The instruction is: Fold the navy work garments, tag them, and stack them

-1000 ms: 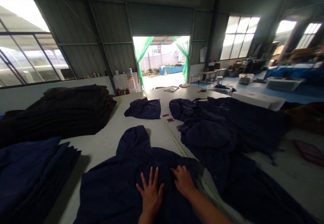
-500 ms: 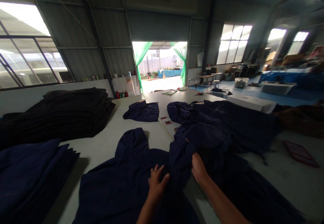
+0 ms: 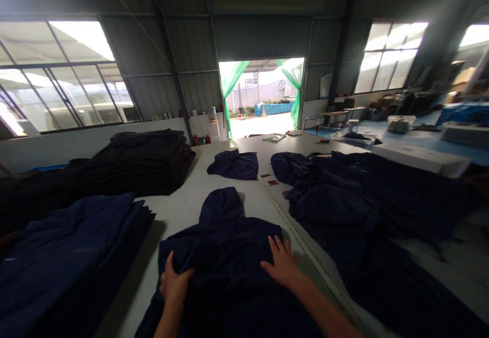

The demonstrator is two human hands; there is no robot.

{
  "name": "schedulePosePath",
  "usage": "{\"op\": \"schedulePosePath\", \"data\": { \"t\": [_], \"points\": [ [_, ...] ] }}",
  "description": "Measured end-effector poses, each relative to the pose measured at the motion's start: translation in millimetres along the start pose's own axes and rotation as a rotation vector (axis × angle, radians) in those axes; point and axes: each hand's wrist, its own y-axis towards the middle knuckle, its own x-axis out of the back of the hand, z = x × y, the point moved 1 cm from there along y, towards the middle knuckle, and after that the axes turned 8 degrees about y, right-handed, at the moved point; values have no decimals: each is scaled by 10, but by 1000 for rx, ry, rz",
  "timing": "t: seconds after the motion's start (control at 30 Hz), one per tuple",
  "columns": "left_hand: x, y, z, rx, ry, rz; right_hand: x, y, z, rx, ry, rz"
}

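Note:
A dark navy hooded jacket (image 3: 225, 256) lies spread on the table in front of me, its hood (image 3: 221, 205) pointing away. My left hand (image 3: 174, 282) rests at the jacket's left side, thumb and index finger apart; its other fingers are partly hidden. On the right shoulder area of the same jacket lies my right hand (image 3: 282, 264), flat with fingers spread. The lower part of the jacket is dark and runs out of view at the bottom.
Folded navy garments (image 3: 72, 256) are stacked at left, with a black garment pile (image 3: 148, 162) behind. More navy garments (image 3: 336, 205) lie heaped at right. Beyond my jacket sits a small navy fabric piece (image 3: 235, 165). A white box (image 3: 420, 159) stands at the far right.
My right hand has let go of the bunched cloth at the right and now lies flat on the jacket. My left hand has moved to the jacket's left side. The view has turned left.

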Motion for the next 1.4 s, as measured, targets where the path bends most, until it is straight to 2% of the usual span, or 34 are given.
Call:
{"op": "schedulePosePath", "data": {
  "t": [0.07, 0.1, 0.17, 0.23, 0.3, 0.37, 0.47, 0.57, 0.67, 0.7, 0.77, 0.83, 0.87, 0.93, 1.0, 1.1, 1.23, 1.3, 1.4],
  "points": [
    [-29, 91, 329, 70, 221, 149, -253, -30, -64, 17, -81, 82],
    [-42, 96, 437, 99, 262, 218, -360, -52, -90, 71, -119, 102],
    [-42, 65, 540, 72, 260, 268, -509, -90, -142, 173, -202, 86],
    [8, 30, 544, 21, 235, 212, -550, -98, -195, 177, -267, 43],
    [97, 21, 503, -23, 258, 86, -489, -69, -224, 96, -315, 40],
    [186, 34, 451, -55, 300, -16, -372, -10, -197, 32, -316, 117],
    [272, 67, 374, -125, 314, -85, -211, 115, -63, 69, -191, 211],
    [309, 84, 296, -141, 421, -187, -171, 254, 71, 96, -148, 71],
    [256, 54, 183, -43, 675, -222, -281, 365, 163, 75, -225, -22],
    [205, 31, 131, -57, 758, -207, -337, 391, 194, 81, -243, -26],
    [57, -28, 25, -227, 868, -110, -458, 426, 262, 121, -269, -32],
    [-116, -87, -32, -434, 896, 54, -574, 448, 317, 176, -289, -46],
    [-193, -106, -24, -468, 891, 144, -627, 458, 329, 196, -296, -54],
    [-305, -111, 62, -388, 872, 280, -722, 489, 309, 214, -303, -56],
    [-366, -79, 188, -274, 853, 331, -795, 543, 245, 220, -294, -32],
    [-418, 0, 290, -231, 827, 316, -845, 677, 161, 239, -282, 10],
    [-490, 39, 215, -181, 823, 298, -805, 870, 163, 257, -287, 45],
    [-516, -26, 188, -160, 831, 306, -775, 884, 140, 273, -287, 46],
    [-504, -237, 231, -165, 850, 325, -748, 748, -12, 318, -282, 26]
  ]
}}
